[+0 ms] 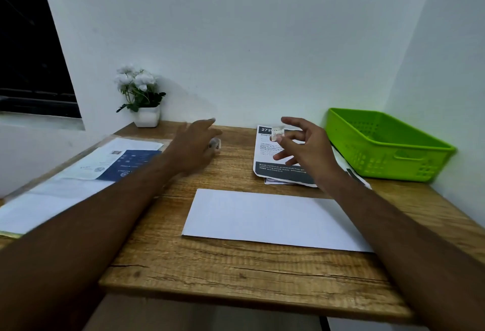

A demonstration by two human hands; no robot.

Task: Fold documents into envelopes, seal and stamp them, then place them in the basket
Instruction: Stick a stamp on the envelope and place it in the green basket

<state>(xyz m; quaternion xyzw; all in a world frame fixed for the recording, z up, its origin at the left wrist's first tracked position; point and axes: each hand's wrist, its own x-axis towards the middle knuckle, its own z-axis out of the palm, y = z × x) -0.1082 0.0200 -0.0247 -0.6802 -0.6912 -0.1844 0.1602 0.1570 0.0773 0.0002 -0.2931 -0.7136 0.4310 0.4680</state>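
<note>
**ENVELOPE POSITION RELATIVE TO HANDS**

The white envelope [270, 219] lies flat on the tabletop [236, 273], between my forearms and nearer to me than both hands. From either hand it sits at about 6 o'clock. Its long axis runs close to 9-to-3, with the right end slightly nearer to me. My right forearm crosses above its far right corner.

My left hand [193, 147] reaches out toward 12 o'clock, fingers extended and blurred. A small pale object [216, 144] shows at its right edge; I cannot tell whether the hand grips it or merely covers it.

My right hand [305, 152] hovers over the printed sheets [280, 170], fingers spread wide and pointing toward 9 o'clock. A small pale piece [277, 132], possibly a stamp, sits at the fingertips. I cannot tell whether it is pinched or lies on the sheet beneath.

The green basket [380, 157] stands at 2 o'clock from the envelope, just beside the printed sheets. A stack of papers [86, 170] lies at 10 o'clock.

Judgement: the right hand is the nearer to the envelope. Whatever comes next on the envelope calls for drawing the hands back toward 6 o'clock, and the basket favours the right hand.
</note>
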